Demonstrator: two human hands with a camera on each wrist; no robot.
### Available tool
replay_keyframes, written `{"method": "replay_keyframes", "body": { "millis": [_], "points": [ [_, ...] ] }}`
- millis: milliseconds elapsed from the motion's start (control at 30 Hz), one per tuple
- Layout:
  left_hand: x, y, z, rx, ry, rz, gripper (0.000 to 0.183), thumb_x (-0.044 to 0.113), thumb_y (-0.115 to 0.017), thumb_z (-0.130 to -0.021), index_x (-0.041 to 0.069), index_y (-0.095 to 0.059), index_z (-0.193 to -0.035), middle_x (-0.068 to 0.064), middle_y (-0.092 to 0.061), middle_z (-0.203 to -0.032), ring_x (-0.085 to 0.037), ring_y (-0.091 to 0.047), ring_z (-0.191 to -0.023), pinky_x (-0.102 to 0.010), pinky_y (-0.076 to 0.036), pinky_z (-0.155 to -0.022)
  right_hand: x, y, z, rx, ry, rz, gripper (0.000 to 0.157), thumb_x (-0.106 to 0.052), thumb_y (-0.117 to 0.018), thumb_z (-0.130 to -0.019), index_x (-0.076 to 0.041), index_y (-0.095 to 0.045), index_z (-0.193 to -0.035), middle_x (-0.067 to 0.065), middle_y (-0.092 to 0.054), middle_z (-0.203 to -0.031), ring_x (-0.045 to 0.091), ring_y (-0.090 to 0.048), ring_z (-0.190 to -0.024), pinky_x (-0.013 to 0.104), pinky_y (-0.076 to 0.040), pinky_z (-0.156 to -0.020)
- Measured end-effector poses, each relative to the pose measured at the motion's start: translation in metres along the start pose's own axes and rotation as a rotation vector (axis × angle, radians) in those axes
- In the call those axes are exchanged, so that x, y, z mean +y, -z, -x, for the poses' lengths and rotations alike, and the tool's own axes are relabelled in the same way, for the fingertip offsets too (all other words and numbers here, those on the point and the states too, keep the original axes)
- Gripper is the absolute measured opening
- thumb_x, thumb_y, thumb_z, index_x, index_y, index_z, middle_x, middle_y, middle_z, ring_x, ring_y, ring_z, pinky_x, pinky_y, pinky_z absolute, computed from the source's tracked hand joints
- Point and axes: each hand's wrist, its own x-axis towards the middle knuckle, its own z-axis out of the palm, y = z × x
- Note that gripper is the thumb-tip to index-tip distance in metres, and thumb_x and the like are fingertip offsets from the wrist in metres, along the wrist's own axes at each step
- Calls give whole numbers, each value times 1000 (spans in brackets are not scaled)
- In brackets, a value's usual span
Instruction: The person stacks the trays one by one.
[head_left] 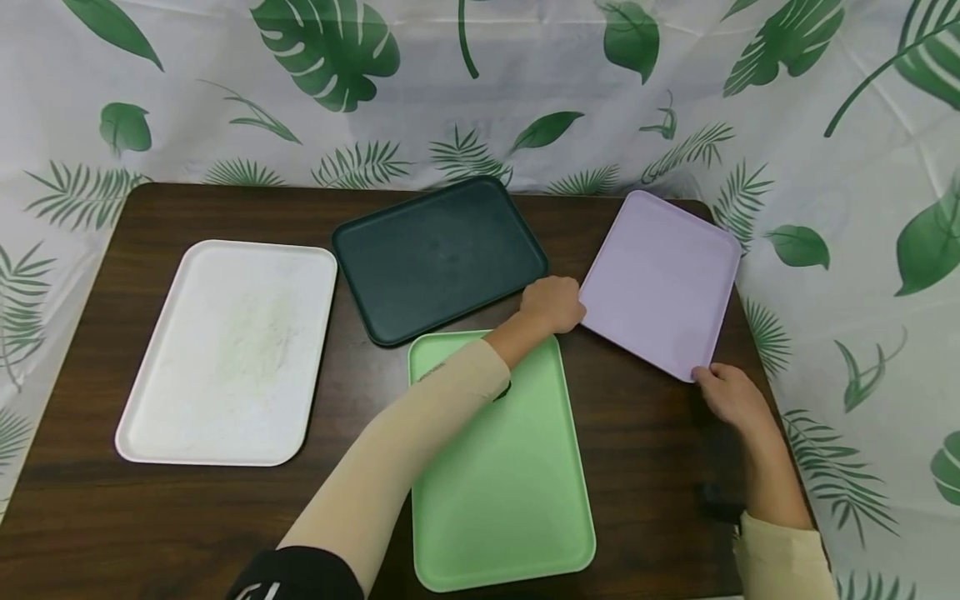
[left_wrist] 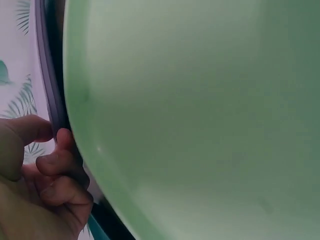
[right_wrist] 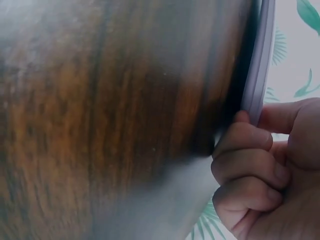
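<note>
To the right of the light green tray (head_left: 510, 483) and beyond its far end is the lilac tray (head_left: 660, 283), slanted; whether it touches the table (head_left: 645, 467) I cannot tell. Just past the light green tray's far edge lies the dark green tray (head_left: 442, 258), also askew, and to its left the white tray (head_left: 225, 358). Across the light green tray runs the beige left sleeve (head_left: 390, 450), covering part of its surface. Well beyond it hangs a leaf-print cloth (head_left: 480, 92). Near its far right corner, the left hand (head_left: 551, 302) pinches the lilac tray's corner between thumb and fingertip, the other fingers curled in. Off to its right, the right hand (head_left: 727, 392) pinches the lilac tray's near corner between thumb and forefinger, the remaining fingers folded.
</note>
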Motion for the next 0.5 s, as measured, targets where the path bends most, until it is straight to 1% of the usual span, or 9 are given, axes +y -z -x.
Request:
{"method": "replay_keyframes", "body": {
  "millis": [100,267,367,500],
  "points": [
    [-1,4,0,-35,16,42,37,27,-46,-97,18,-42,-61,3,-37,-56,-10,-32,-46,-23,-29,-42,-1,1,1,-5,7,-45,44,-33,-32,-100,0,-53,-79,5,-46,-65,21,-43,-59,34,-33,-54],
    [-2,10,2,-74,6,59,37,27,-45,-97,17,-42,-62,3,-37,-56,-10,-30,-46,-23,-28,-42,-3,0,4,14,19,-94,43,-33,-32,-101,0,-51,-81,5,-47,-67,20,-42,-59,34,-33,-54],
    [-2,12,4,-69,0,76,35,26,-45,-97,17,-43,-63,2,-38,-57,-10,-30,-46,-23,-28,-42,-4,0,6,35,26,-112,44,-34,-33,-102,2,-52,-86,8,-49,-71,21,-43,-62,34,-34,-55],
    [-4,14,8,-44,-17,95,30,24,-46,-96,16,-46,-67,1,-42,-60,-11,-33,-48,-23,-28,-43,-3,1,9,54,24,-132,46,-36,-33,-102,3,-53,-90,9,-49,-73,22,-43,-63,33,-34,-55]
  ]
}}
